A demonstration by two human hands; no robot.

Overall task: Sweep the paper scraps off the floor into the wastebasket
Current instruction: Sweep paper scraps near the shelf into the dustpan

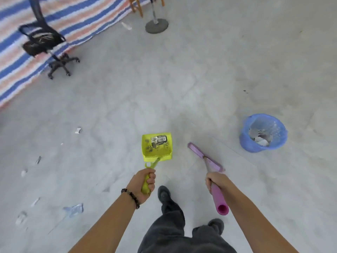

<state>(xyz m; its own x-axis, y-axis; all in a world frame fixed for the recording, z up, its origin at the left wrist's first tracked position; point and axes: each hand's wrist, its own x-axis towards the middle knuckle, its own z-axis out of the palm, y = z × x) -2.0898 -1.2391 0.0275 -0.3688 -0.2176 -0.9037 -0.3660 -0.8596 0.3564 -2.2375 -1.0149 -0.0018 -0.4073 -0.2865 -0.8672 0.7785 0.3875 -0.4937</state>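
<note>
White paper scraps [78, 130] lie scattered over the grey concrete floor [182, 79] out on my left, a loose trail from one crumpled bit at mid-height down to a bluish, clear-looking piece [73, 209] near the bottom edge, all well apart from the bin. I judge them feather-light and limp: a fast stroke would send them skittering, so short, low strokes suit. There's nothing to grip by hand, that's the broom's job.

The yellow-green plastic dustpan [156, 146] hangs in front of me, with a label and some grime in its tray and no scraps that I can see. I've got the left hand [145, 183] wrapped round its handle, fingers fully curled. The right hand [217, 180] is closed round the pink broom handle [219, 199], above the flat lilac broom head [206, 157], which sits low beside the pan. Both tools look stiff and light.

Off to the right stands the round blue plastic wastebasket [244, 141], with some paper already inside. Further out are a black mesh office chair [43, 39], a blue, white and orange striped tarp [82, 17] and a round stand base [156, 25]
</note>
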